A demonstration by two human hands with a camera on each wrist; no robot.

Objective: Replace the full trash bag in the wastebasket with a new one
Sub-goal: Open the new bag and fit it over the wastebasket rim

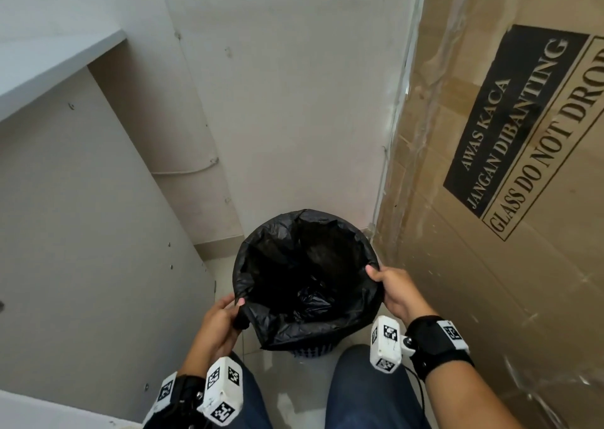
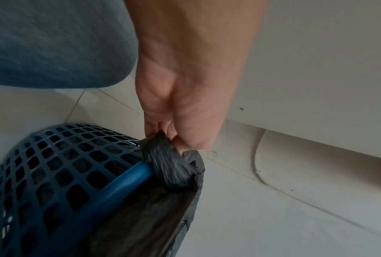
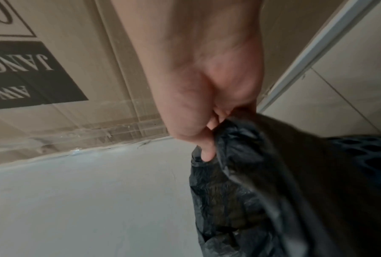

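A black trash bag [image 1: 304, 278] lines a dark blue mesh wastebasket [image 2: 53, 167] standing on the tiled floor; its mouth is spread wide over the rim. My left hand [image 1: 225, 311] pinches a bunched fold of the bag [image 2: 172, 165] at the near-left rim, where the blue rim [image 2: 128, 180] shows beside it. My right hand [image 1: 389, 284] grips the bag's edge [image 3: 235, 139] at the right rim. In the head view only the basket's bottom edge [image 1: 310, 351] shows under the draped plastic. Something dark and crumpled lies deep inside the bag.
A tall cardboard box [image 1: 510, 167] marked "GLASS DO NOT DROP" stands close on the right. A grey cabinet side [image 1: 81, 232] closes in the left, with a white wall [image 1: 287, 101] behind. My knees in blue jeans [image 1: 369, 392] are just before the basket.
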